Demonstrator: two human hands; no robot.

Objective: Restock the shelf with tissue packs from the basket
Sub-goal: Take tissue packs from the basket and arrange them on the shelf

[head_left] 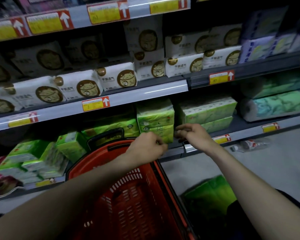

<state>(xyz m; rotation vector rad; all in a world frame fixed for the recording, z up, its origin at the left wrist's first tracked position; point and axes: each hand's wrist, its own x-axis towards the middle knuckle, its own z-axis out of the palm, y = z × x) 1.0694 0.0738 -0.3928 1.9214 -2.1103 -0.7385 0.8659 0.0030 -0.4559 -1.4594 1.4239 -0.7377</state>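
Note:
A green tissue pack stands upright on the lower shelf, between flatter green packs on both sides. My left hand is at its lower left corner, fingers curled against the bottom edge. At the pack's lower right side, my right hand has its fingers curled onto the wrapper. Below my arms sits the red basket, its black handle raised toward the shelf; the part of its inside that shows holds no packs. Another green pack lies on the floor to the basket's right.
More green packs are stacked at the left of the lower shelf, and another stack lies to the right. White cat-print packs fill the shelf above. Green paper rolls sit at the far right. A plastic bottle lies on the floor.

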